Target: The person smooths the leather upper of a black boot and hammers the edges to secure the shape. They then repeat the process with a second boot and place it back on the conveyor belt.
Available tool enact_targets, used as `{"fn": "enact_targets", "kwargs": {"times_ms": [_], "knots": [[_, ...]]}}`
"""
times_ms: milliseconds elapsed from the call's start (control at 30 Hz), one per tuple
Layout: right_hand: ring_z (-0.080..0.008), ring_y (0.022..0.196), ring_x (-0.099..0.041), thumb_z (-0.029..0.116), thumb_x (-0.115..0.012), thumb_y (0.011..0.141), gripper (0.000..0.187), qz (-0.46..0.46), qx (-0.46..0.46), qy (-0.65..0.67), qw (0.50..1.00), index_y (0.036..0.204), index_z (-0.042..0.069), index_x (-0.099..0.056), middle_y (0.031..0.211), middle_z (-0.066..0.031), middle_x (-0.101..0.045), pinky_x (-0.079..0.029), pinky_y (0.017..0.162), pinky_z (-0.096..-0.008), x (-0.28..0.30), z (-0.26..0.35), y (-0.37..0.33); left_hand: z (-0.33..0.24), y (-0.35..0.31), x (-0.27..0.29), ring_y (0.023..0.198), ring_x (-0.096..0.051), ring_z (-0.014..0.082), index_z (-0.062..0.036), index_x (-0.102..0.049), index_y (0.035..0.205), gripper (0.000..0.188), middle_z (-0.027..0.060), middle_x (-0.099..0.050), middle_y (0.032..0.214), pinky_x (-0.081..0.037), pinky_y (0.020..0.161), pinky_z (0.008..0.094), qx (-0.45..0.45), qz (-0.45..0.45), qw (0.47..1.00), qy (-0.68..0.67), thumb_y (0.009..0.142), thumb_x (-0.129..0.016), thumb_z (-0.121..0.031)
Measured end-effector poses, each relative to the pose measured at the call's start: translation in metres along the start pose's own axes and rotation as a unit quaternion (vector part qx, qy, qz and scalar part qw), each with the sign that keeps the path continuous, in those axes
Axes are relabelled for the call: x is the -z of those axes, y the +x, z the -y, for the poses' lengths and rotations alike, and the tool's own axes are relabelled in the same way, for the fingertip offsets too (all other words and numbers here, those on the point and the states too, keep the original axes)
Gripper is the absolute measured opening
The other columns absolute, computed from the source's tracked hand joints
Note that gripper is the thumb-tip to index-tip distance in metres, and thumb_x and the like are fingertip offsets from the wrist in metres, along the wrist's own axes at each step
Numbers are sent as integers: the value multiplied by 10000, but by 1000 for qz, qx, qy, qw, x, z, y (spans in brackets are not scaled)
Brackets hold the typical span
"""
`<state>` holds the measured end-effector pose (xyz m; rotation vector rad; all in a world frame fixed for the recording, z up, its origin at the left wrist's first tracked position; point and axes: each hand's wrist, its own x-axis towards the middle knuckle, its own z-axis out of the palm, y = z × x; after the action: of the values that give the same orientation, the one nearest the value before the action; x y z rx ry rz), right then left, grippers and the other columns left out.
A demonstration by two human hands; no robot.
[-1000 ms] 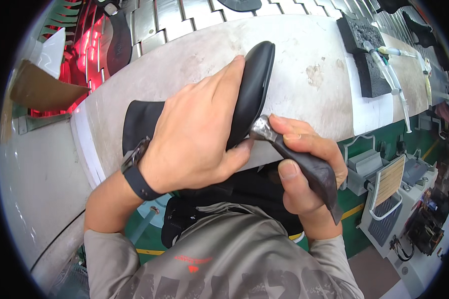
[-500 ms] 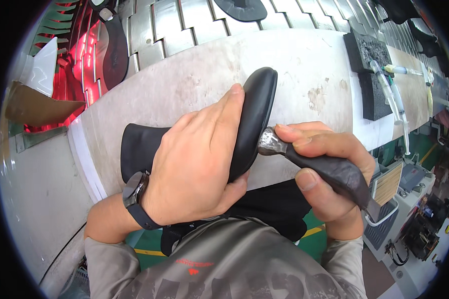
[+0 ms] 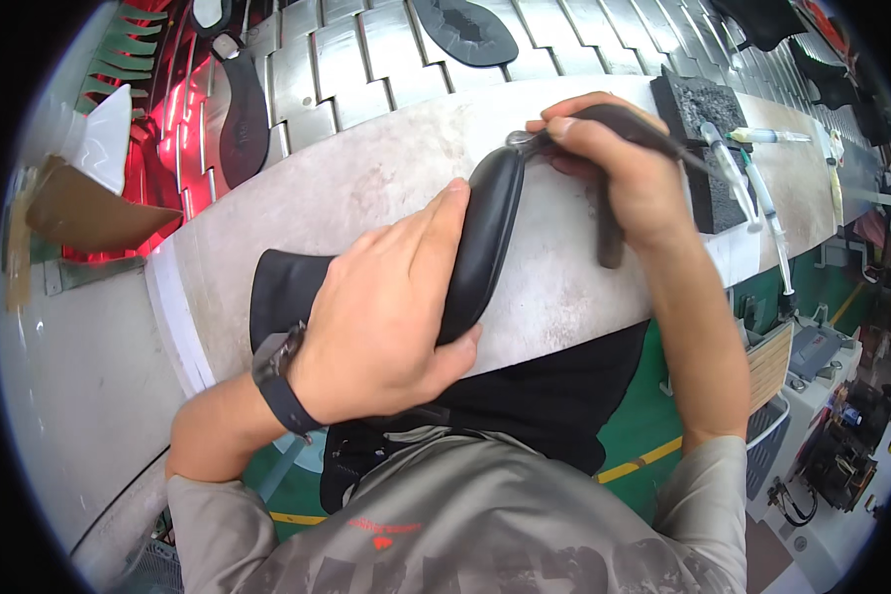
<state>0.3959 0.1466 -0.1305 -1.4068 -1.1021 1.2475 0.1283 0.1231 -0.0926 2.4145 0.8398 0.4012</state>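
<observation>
A black boot (image 3: 487, 238) lies on the pale work surface, with its shaft (image 3: 282, 297) stretching out to the left. My left hand (image 3: 376, 297) is wrapped over the boot's upper, fingers along its side and thumb at the near end. My right hand (image 3: 619, 163) grips a dark-handled tool (image 3: 629, 121) whose rounded metal head meets the boot's far tip. A dark bar (image 3: 610, 228) sticks out below my right palm; whether it belongs to the tool I cannot tell. The left hand hides much of the boot.
Syringes (image 3: 767, 198) rest by black foam blocks (image 3: 698, 104) at the right. Beyond the work surface runs a metal-plate conveyor (image 3: 332, 59) carrying black shoe soles (image 3: 240, 119). Red light glows at far left, near a bent brown sheet (image 3: 99, 213).
My right hand has moved the tool away from me, from the boot's right side to its far tip. The left hand keeps its hold, and the boot has shifted slightly left.
</observation>
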Motion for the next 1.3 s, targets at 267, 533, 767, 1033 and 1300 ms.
{"fn": "enact_targets", "kwargs": {"times_ms": [267,533,767,1033,1300], "knots": [[-128,886,-699,133,-742,938,192,-138,93,52,985,1044,-26,-759,952,-89,-772,-550,816,-259,-17,-10,-38,-37,6,67,1373,-538,310,83,-276,1604,1089,259,-536,1493,-486,1090,435,-117,-274,926,-232,720,-858,-176],[-387,1193,-686,195,-710,983,307,-76,363,114,922,1173,-28,-619,1206,-292,-707,-512,1098,-473,-57,86,-173,-61,0,51,1107,-629,222,6,-500,1331,687,129,-630,1194,-483,1015,357,-153,-265,942,-140,721,-803,-87],[-424,1139,-702,324,-861,884,499,30,319,-36,947,1112,-12,-571,1151,-312,-705,-536,1060,-538,-57,130,-193,-71,-8,28,1041,-656,286,-23,-524,1301,704,144,-630,1165,-520,922,377,-153,-329,925,-112,693,-870,-103],[-353,939,-761,322,-892,767,506,-22,94,-57,994,972,-52,-620,983,-293,-748,-603,928,-421,-61,176,-214,-75,-33,-2,993,-674,379,12,-504,1306,695,216,-613,1152,-556,875,436,-251,-360,894,-92,662,-764,12],[-251,1091,-746,11,-797,826,293,142,155,-94,973,1094,-40,-692,1123,-201,-767,-574,957,-336,-66,82,-257,-40,-98,-80,1289,-629,404,9,-509,1399,638,249,-617,1389,-309,1190,650,-196,-448,870,59,915,-774,-311]]}}
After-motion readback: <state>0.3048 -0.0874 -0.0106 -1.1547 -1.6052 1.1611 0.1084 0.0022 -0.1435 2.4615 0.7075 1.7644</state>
